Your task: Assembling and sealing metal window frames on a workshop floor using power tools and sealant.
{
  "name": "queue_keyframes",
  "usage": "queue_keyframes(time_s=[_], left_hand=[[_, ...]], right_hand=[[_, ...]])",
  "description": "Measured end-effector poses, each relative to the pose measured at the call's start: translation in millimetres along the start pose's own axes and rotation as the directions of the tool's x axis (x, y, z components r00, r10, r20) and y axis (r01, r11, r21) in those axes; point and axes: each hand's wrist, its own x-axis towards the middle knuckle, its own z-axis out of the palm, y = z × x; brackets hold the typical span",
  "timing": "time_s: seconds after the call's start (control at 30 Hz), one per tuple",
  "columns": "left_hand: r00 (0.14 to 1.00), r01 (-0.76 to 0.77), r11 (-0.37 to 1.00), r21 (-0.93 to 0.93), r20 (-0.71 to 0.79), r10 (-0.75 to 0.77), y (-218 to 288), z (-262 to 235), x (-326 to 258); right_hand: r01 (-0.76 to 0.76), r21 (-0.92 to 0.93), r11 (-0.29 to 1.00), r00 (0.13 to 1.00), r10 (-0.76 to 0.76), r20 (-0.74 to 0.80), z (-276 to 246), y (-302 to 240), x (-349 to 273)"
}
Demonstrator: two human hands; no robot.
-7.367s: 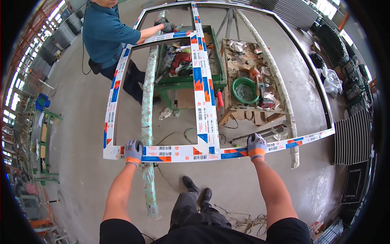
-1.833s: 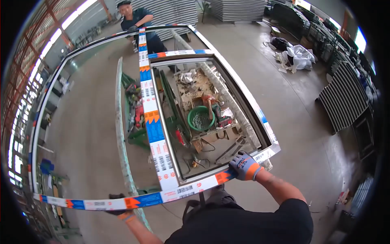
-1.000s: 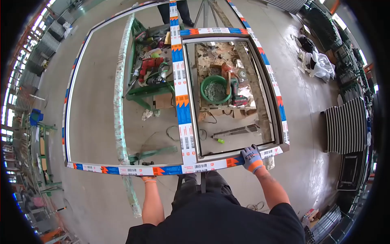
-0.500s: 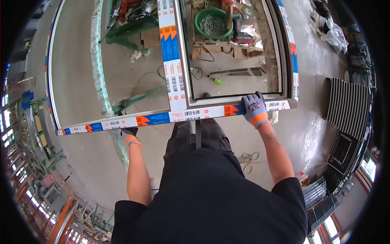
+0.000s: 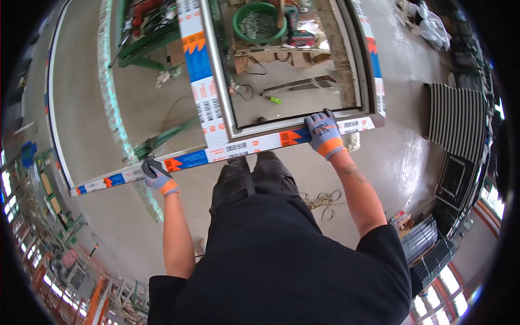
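Head view: big window frame (image 5: 238,147) held level at waist height, bottom rail in both gloved hands. Left hand (image 5: 157,176) fingers curled under rail near left end; right hand (image 5: 324,132) fingers wrapped over rail near right corner, wide spacing for balance. Beyond fingers, on floor: green basin (image 5: 259,21), green stand (image 5: 157,40).

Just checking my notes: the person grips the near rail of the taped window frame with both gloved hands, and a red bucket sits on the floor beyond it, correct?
Not quite: the bucket is green, as the head view shows. Both the left hand and right hand do grip the window frame.
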Motion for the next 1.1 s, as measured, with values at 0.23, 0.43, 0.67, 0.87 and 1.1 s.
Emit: queue_keyframes(time_s=[0.23, 0.43, 0.67, 0.87, 1.1], left_hand=[[0.973, -0.105, 0.959, 0.262, 0.227, 0.044, -9.4, 29.4, 0.7], [0.956, -0.167, 0.911, 0.378, 0.289, 0.056, -7.8, 38.2, 8.5], [0.957, -0.219, 0.817, 0.534, 0.28, 0.073, -18.5, 50.4, 4.7], [0.953, -0.257, 0.709, 0.657, 0.293, 0.074, -7.8, 46.5, 5.3], [0.963, -0.117, 0.6, 0.792, 0.239, -0.128, 13.2, 54.7, -4.6]], right_hand=[[-0.056, -0.053, 0.997, 0.991, 0.062, 0.122, -2.1, -7.6, 2.4], [-0.055, 0.021, 0.998, 0.998, 0.055, 0.009, -3.8, -2.8, -6.0], [-0.053, 0.04, 0.998, 0.999, 0.052, 0.016, -1.5, 3.1, -5.4], [0.0, 0.274, 0.962, 0.997, -0.022, 0.078, -31.5, -6.1, 16.2], [-0.069, 0.364, 0.929, 0.996, 0.084, -0.025, -39.4, -1.1, 97.0]])
